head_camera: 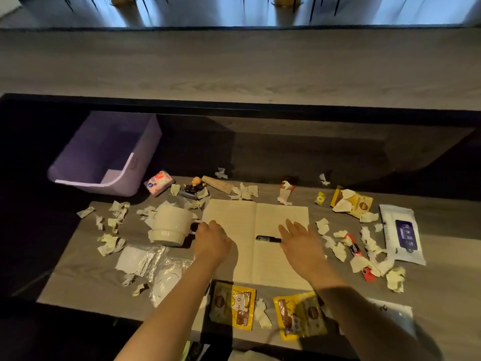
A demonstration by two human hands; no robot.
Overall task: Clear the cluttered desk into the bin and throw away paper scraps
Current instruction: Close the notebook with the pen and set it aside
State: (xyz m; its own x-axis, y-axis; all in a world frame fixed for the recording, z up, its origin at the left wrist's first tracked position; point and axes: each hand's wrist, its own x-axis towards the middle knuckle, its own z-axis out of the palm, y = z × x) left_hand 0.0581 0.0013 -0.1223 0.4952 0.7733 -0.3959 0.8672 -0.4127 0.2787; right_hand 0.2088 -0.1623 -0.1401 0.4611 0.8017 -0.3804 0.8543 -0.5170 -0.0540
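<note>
Grey wood-grain desk (86,277): littered with torn white paper scraps (322,225) (many crumpled) on both sides of an open lined notebook (229,214). A black pen (268,239) lies on the notebook's right page. Right hand (299,243): flat, fingers straight, over that page, just beside the pen. Left hand (212,239): fingers curled at the handle of a cream ceramic mug (170,225). Purple plastic bin (148,149): far left.

Dim rm, grey wood ledge (234,66), bluish curtains (208,9) behind
</note>
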